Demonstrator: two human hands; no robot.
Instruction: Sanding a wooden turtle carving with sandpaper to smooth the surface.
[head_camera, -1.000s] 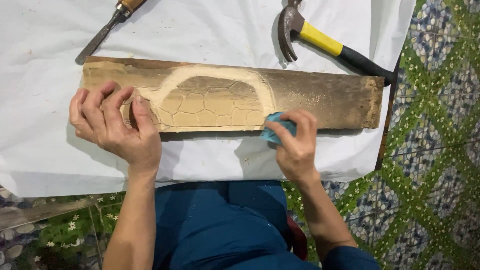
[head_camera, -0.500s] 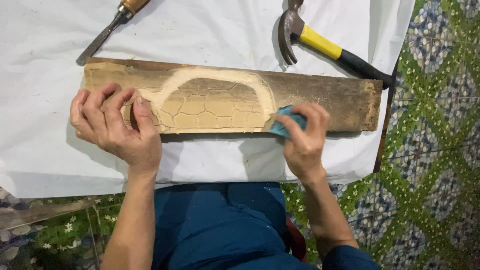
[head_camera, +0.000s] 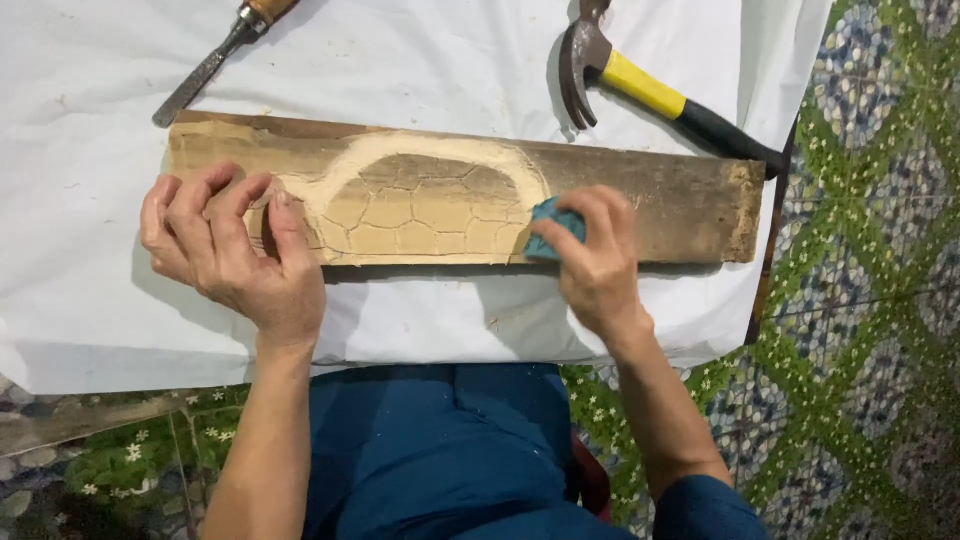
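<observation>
1. One plank (head_camera: 640, 195) lies lengthwise across a white sheet (head_camera: 400, 60), its long edges running left to right in front of the person.
2. Its middle bears a pale carved dome (head_camera: 425, 205), scored with crack-like lines into patches, ringed by a lighter sanded band and dust.
3. The right hand (head_camera: 595, 260) pinches a small blue pad (head_camera: 550, 225) between thumb and fingers, pressing it on the plank at the dome's right foot, close to the near edge.
4. The left hand (head_camera: 225, 250) rests on the plank's left part, fingers curled and slightly spread, fingertips and thumb touching the wood just beside the dome's left end; it grips nothing.
5. Beyond the plank, a hammer (head_camera: 650, 85) with a yellow and black handle lies aslant on the sheet, its claw head near the plank's far edge, its handle end reaching the plank's right corner.
6. A chisel (head_camera: 215, 60) with a wooden handle lies aslant at the upper left, its blade tip near the plank's far left corner; whether they touch I cannot tell.
7. Blue trousers (head_camera: 440, 450) show below the sheet, and a pebble-patterned green floor (head_camera: 870, 300) lies to the right.
</observation>
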